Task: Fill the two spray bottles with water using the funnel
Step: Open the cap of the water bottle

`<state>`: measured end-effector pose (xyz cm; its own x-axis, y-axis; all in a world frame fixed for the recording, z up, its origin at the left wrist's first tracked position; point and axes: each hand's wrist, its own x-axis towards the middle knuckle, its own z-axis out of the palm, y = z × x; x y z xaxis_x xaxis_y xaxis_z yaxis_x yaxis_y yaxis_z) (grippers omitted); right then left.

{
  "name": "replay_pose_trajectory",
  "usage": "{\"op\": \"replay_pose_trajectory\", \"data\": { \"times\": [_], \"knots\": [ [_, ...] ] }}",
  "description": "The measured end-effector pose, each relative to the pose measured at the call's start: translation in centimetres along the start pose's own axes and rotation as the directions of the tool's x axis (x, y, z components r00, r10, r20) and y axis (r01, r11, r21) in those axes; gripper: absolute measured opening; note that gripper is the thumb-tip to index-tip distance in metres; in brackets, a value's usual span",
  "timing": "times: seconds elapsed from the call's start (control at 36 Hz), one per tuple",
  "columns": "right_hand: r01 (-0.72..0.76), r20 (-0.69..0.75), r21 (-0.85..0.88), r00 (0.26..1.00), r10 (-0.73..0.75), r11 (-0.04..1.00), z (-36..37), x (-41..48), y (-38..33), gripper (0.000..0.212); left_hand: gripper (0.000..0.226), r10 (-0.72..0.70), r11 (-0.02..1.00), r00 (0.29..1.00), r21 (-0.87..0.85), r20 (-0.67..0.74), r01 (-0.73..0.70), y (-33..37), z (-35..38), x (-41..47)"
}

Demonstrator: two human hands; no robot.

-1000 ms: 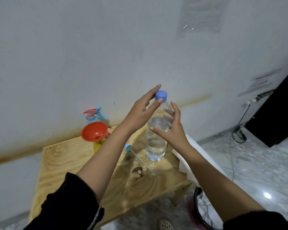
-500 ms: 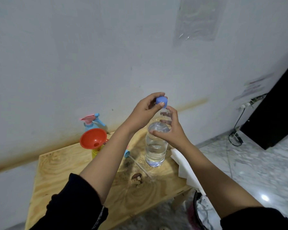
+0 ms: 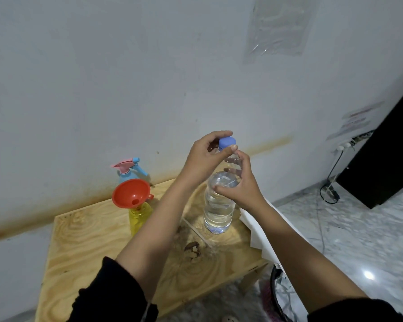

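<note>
On the wooden table (image 3: 79, 240), the water bottle (image 3: 218, 212) is being gripped by the right hand (image 3: 240, 189), its blue cap (image 3: 227, 143) being pinched by the left hand (image 3: 203, 161). The red funnel (image 3: 130, 192) is being held in the yellow spray bottle (image 3: 139, 217), the blue spray bottle (image 3: 128, 173) behind.

Blue spray bottle (image 3: 127, 174) body hidden behind funnel (image 3: 131, 192); wall notices (image 3: 356, 117) blurred, unreadable; black bin (image 3: 273, 289) cut by bottom edge.

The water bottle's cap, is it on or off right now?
On: the blue cap sits atop the water bottle's neck, pinched by the left hand. Whether it's already loosened, cannot tell.
</note>
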<state>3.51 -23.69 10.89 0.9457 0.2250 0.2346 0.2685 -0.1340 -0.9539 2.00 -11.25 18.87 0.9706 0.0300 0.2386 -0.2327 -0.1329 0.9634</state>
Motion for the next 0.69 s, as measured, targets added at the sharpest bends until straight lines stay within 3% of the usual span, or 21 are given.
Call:
{"op": "replay_pose_trajectory", "data": {
  "times": [0.08, 0.17, 0.36, 0.47, 0.53, 0.61, 0.69],
  "knots": [
    [-0.035, 0.065, 0.001, 0.997, 0.035, 0.999, -0.5, 0.3, 0.1, 0.09, 0.037, -0.058, 0.998, 0.963, 0.003, 0.263, 0.059, 0.4, -1.8, 0.7],
    [-0.057, 0.121, 0.013, 0.991, 0.055, 0.998, -1.0, 0.6, 0.2, 0.09, 0.042, -0.074, 0.997, 0.946, 0.035, 0.316, 0.066, 0.5, -2.2, 1.0],
    [-0.084, 0.161, 0.035, 0.984, 0.078, 0.996, -1.5, 0.8, 0.1, 0.089, 0.041, -0.032, 0.999, 0.999, 0.039, -0.026, 0.033, -0.2, 0.0, 0.1],
    [-0.081, 0.165, 0.031, 0.984, 0.075, 0.996, -1.4, 0.9, 0.1, 0.09, 0.042, 0.007, 0.996, 0.957, 0.084, -0.292, 0.018, 0.1, 1.7, -0.7],
    [-0.08, 0.161, 0.025, 0.984, 0.075, 0.996, -1.4, 0.9, 0.2, 0.092, 0.04, -0.005, 0.997, 0.937, 0.073, -0.35, 0.032, 0.3, 2.0, -0.9],
    [-0.081, 0.165, 0.02, 0.983, 0.076, 0.997, -1.5, 0.8, 0.2, 0.094, 0.033, -0.031, 0.997, 0.972, 0.059, -0.233, 0.046, 0.6, 1.3, -0.6],
    [-0.087, 0.168, 0.027, 0.982, 0.082, 0.996, -1.4, 0.7, 0.1, 0.092, 0.031, -0.063, 0.998, 0.997, 0.027, 0.04, 0.062, 0.9, -0.3, -0.2]
  ]
}}
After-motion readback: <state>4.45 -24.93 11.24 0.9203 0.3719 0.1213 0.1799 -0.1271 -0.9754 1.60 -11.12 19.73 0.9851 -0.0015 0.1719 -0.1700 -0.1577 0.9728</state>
